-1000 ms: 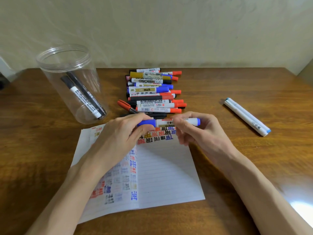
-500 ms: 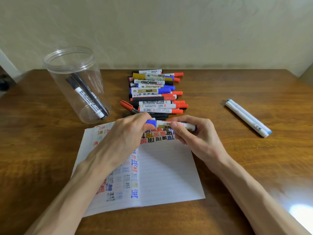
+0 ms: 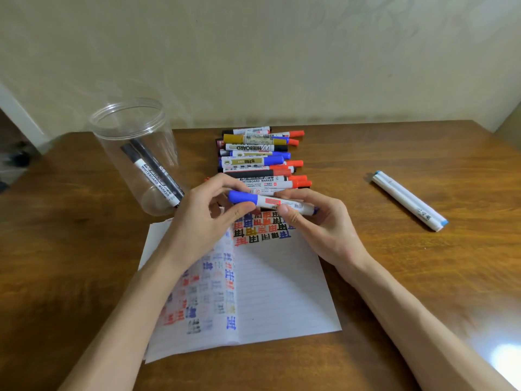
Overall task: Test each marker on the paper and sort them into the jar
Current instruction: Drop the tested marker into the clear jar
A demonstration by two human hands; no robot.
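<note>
Fingers (image 3: 239, 214) — L hand (image 3: 203, 221) pinches blue marker (image 3: 282, 204) cap; R hand (image 3: 324, 230) grips barrel over paper (image 3: 282, 292)

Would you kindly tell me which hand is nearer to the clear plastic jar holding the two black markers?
Left. The left hand grips the cap of the blue-capped white marker, just right of the clear plastic jar; the right hand holds its barrel, farther right.

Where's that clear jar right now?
In the head view, the clear jar stands left on the table, beside the marker pile, holding two black markers.
</note>
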